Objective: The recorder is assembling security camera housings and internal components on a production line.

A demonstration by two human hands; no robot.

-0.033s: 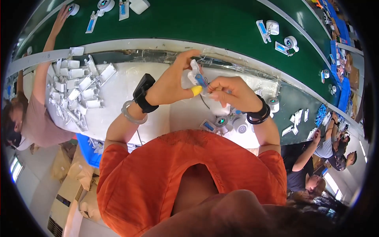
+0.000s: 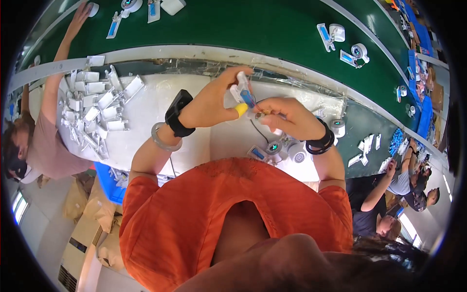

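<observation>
My left hand (image 2: 208,104) grips a white plastic housing (image 2: 242,79) by its sides, with a yellow cover (image 2: 241,110) on the thumb. Inside the housing lies a blue battery (image 2: 247,99). My right hand (image 2: 292,116), its thumb and fingers pinched together, holds thin wires (image 2: 259,109) at the near end of the housing. What sits at its fingertips is partly hidden. Below the hands, on the white work surface, are a round white device with a lit display (image 2: 274,147), a small housing with a blue battery (image 2: 258,153) and a round perforated white part (image 2: 297,155).
A heap of white plastic housings (image 2: 99,109) covers the left of the table. Beyond the table's raised edge runs a green conveyor (image 2: 233,29) carrying several device sets. A blue bin (image 2: 111,187) stands at the lower left. Co-workers sit on both sides; one arm (image 2: 63,58) reaches over the conveyor.
The housing has tilted slightly in my left hand. My right hand has turned a little, and the wires at its fingertips show more. At far left a co-worker's hand has shifted over a round device.
</observation>
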